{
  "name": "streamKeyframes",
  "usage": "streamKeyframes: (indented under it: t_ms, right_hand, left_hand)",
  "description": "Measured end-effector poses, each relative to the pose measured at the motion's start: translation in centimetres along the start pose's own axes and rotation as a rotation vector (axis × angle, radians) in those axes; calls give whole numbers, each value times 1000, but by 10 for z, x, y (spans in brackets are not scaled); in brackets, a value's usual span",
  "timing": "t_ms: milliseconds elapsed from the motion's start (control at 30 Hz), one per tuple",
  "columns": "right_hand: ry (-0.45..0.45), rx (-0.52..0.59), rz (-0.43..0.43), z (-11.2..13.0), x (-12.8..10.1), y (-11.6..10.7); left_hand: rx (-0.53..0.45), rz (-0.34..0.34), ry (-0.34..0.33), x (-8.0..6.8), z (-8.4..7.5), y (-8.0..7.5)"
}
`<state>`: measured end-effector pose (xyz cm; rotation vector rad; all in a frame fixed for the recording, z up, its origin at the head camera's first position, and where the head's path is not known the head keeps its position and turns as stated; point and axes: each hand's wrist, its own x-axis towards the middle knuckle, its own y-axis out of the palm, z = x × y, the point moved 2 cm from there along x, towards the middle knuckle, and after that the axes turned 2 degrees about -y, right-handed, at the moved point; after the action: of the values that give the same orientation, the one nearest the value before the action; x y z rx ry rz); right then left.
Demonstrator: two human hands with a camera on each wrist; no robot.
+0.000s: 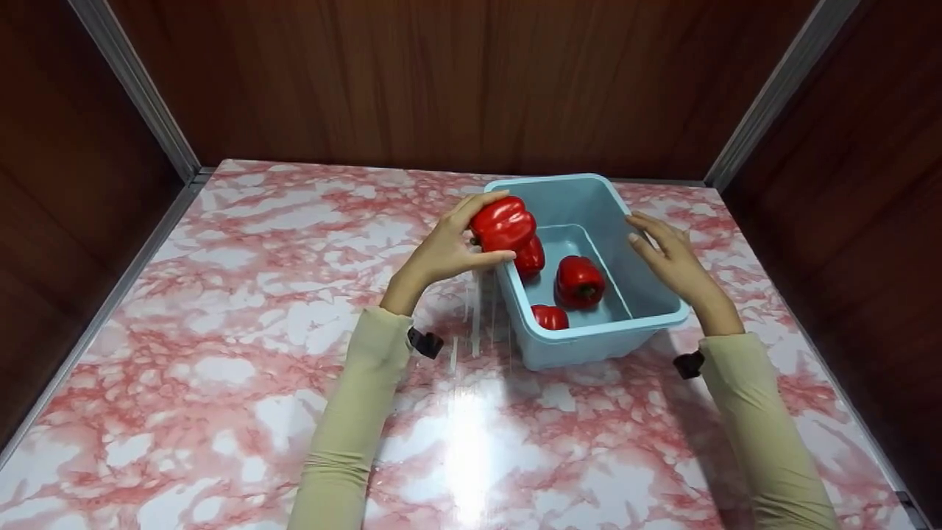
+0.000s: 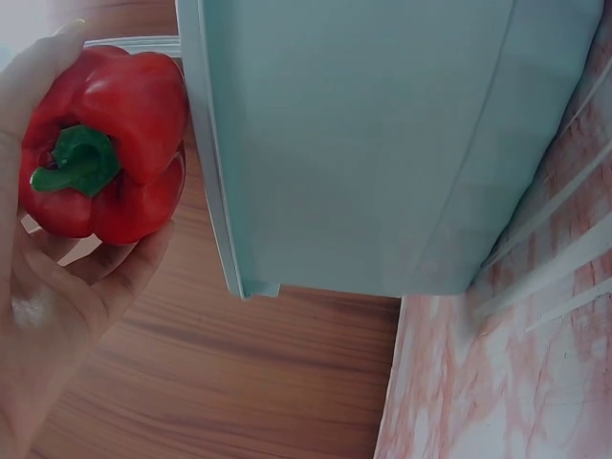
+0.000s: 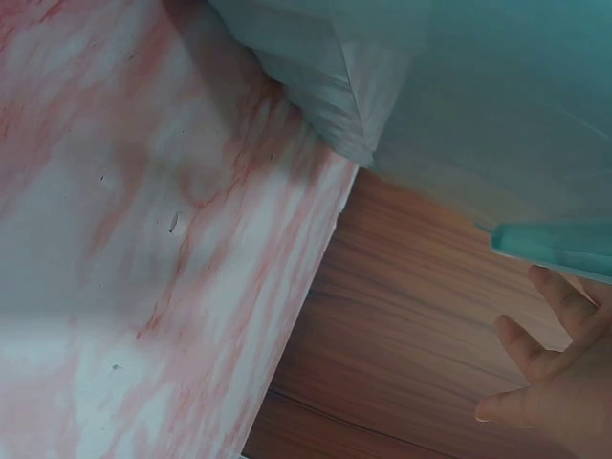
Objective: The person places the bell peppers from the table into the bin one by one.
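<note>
My left hand (image 1: 450, 246) grips a red bell pepper (image 1: 505, 223) over the left rim of a light blue plastic bin (image 1: 600, 330). Its green stem shows in the left wrist view, where the hand (image 2: 57, 287) wraps the pepper (image 2: 134, 105) from the side, right beside the bin's wall (image 2: 335, 143). Inside the bin lie more red peppers: one in the middle (image 1: 580, 282), one partly hidden behind the held pepper (image 1: 530, 259), and one partly hidden by the near rim (image 1: 549, 317). At the bin's right rim my right hand (image 1: 673, 265) has its fingers extended, holding nothing.
The bin stands on a red-and-white marbled table (image 1: 221, 353), toward the back right. Dark wood-grain panels (image 1: 441, 81) enclose the table at the back and both sides, with metal strips at the corners. Strips of clear tape (image 1: 475, 316) lie left of the bin.
</note>
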<state>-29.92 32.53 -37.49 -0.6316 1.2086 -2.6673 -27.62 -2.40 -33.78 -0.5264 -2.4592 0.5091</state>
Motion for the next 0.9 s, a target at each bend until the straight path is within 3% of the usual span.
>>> streamKeyframes:
  t_ms: [900]
  right_hand:
    - [-12, -4, -12, 0, 0, 0]
  left_hand:
    - [0, -1, 7, 6, -6, 4]
